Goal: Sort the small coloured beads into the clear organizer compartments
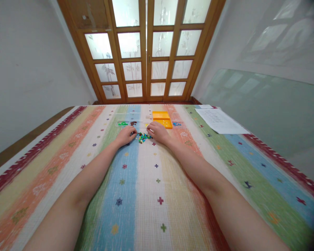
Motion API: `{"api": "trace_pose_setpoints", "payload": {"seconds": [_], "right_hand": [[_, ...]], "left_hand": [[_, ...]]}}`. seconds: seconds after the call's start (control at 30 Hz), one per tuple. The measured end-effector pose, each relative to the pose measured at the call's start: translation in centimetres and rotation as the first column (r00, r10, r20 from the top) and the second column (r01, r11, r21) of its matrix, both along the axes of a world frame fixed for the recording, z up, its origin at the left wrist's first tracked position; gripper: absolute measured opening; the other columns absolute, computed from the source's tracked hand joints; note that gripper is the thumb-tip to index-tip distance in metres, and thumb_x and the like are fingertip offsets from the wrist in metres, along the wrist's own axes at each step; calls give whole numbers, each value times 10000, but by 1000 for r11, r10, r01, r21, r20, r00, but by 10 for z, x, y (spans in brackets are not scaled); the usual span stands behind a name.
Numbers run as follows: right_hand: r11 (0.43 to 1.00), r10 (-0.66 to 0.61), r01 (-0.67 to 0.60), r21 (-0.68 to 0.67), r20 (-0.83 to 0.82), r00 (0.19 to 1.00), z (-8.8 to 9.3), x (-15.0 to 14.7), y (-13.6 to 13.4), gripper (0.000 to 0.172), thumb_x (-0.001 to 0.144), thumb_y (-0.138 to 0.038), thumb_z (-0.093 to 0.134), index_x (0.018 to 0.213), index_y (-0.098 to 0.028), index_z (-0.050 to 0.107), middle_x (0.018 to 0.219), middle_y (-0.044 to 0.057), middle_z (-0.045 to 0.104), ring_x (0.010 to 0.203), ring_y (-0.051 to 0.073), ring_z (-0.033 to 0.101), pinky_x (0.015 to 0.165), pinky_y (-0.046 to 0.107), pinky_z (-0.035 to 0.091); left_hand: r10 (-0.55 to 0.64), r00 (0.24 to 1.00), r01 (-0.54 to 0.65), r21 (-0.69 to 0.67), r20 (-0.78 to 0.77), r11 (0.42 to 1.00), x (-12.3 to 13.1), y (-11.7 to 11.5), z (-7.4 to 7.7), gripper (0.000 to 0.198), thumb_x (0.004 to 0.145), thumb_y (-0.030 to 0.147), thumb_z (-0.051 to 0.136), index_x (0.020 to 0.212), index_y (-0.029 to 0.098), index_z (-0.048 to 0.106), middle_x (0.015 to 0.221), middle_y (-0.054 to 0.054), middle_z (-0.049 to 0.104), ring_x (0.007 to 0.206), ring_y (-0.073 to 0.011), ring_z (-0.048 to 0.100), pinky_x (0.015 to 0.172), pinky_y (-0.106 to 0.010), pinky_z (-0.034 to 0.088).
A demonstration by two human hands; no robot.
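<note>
A small pile of mixed green, blue, yellow and dark pieces (pixel 143 137) lies on the tablecloth between my hands. At the pile's left edge is my left hand (pixel 126 135), its fingers curled and pressed together; whatever they hold is too small to make out. My right hand (pixel 157 131) is at the pile's upper right, thumb and fingers drawn together, their contents also unclear. Just beyond are green pieces (pixel 122 123) in a clear tray, dark brown pieces (pixel 133 123), a few yellow pieces (pixel 146 124) and blue pieces (pixel 177 124). An open orange case (pixel 161 115) stands behind my right hand.
The striped tablecloth (pixel 149 181) covers the table. White paper sheets (pixel 219 120) lie at the back right. A glass-paned wooden door (pixel 146 52) stands beyond the table's far edge, and a pale green glass panel (pixel 251 101) is on the right.
</note>
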State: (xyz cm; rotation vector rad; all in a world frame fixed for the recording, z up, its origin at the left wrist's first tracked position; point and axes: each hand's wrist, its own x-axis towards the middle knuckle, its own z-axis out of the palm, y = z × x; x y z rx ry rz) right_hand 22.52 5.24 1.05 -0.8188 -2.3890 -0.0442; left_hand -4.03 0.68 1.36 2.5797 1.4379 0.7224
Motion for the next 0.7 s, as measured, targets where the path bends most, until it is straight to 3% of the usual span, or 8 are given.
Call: {"api": "trace_pose_setpoints", "payload": {"seconds": [0.23,0.53,0.7], "right_hand": [[977,212,-205,-61,157,965,-4,-27,-16,174,1036,-247,607,1069,-219,775,1004,82,684,987,233,570,901,337,412],[978,202,-188,-92,169,965,-1,-27,-21,169,985,-205,642,1074,-220,785,1044,85,667,1026,243,548,935,349,399],[984,121,-94,-153,178,977,3,-32,-27,141,932,-228,705,1050,-220,780,1044,82,659,1033,251,552,923,341,401]], "left_hand": [[-57,998,58,2,-35,998,-4,1,-3,109,918,257,625,941,212,722,971,-58,685,979,-237,627,930,-381,492],[-6,999,7,27,-44,1000,-9,6,-7,138,936,229,597,943,202,733,970,-67,695,986,-239,628,929,-386,485],[-8,999,10,36,-44,999,-8,6,-9,138,940,234,598,944,201,732,974,-67,693,984,-238,626,918,-382,486]]}}
